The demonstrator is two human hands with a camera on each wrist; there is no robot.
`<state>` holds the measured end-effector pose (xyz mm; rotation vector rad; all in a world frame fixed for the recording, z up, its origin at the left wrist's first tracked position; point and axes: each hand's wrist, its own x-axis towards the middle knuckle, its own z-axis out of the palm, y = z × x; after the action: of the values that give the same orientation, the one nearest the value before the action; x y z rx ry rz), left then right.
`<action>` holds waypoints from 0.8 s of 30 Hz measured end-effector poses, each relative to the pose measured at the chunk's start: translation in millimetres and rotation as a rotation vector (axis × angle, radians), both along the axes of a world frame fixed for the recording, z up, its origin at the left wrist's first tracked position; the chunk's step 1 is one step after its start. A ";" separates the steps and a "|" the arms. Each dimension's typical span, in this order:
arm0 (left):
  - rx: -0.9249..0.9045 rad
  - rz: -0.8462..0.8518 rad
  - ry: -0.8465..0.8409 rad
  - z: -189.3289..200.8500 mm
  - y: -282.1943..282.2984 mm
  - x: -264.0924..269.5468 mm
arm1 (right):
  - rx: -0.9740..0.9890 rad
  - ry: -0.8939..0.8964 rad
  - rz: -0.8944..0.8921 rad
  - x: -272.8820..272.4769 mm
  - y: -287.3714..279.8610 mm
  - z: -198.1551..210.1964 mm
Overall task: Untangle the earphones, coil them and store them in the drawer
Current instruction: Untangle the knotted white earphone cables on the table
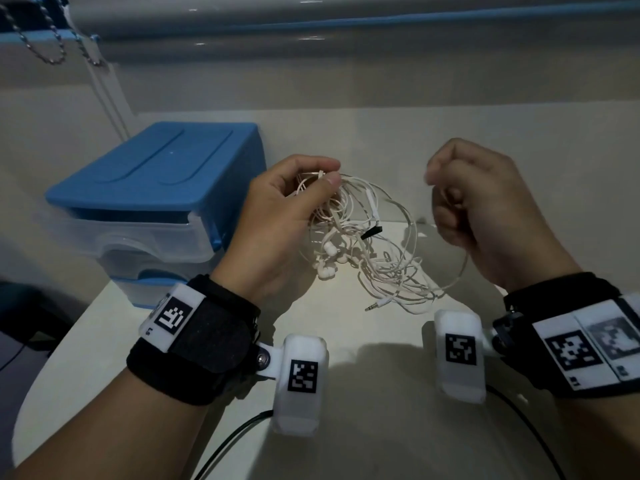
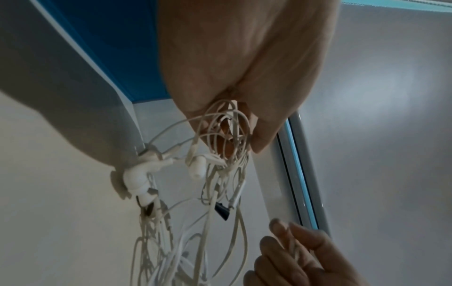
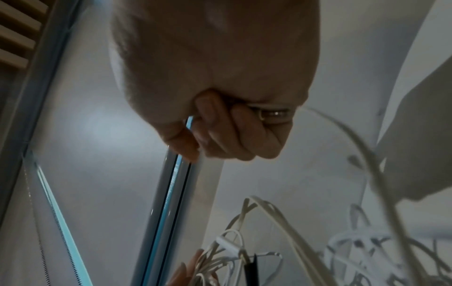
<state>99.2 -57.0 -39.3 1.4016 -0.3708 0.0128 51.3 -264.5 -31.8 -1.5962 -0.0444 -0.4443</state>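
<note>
While the white worktop (image 1: 381, 393) carries the blue-topped drawer unit (image 1: 152, 202) at the left with its drawers closed, the untangling step is in hand and no coiling has begun. The earphones (image 1: 367, 251) hang as one knotted bundle above the worktop, between the hands. The left hand (image 1: 277, 223) pinches the top of the bundle between thumb and fingers. The right hand (image 1: 485, 213) is curled around a single strand drawn out to the side. The jack plug (image 1: 375, 305) dangles free at the bottom. Next, I judge, that strand must be traced through the loops without tightening them.
</note>
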 end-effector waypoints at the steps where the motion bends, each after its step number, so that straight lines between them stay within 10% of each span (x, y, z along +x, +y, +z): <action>1: 0.003 0.001 -0.003 0.2 0.2 0.5 | -0.108 0.019 0.039 -0.7 0.9 -0.9; 14: -0.106 -0.016 0.031 4.3 -2.8 -6.1 | -0.242 -0.178 0.086 -1.7 4.3 -2.5; 24: -0.106 -0.033 0.026 5.6 -1.9 -4.4 | -0.582 0.152 0.129 -0.4 20.0 -14.8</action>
<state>94.8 -59.0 -33.8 1.2900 -0.3664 -0.0128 50.9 -244.4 -46.6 -2.1803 -0.1731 -0.2135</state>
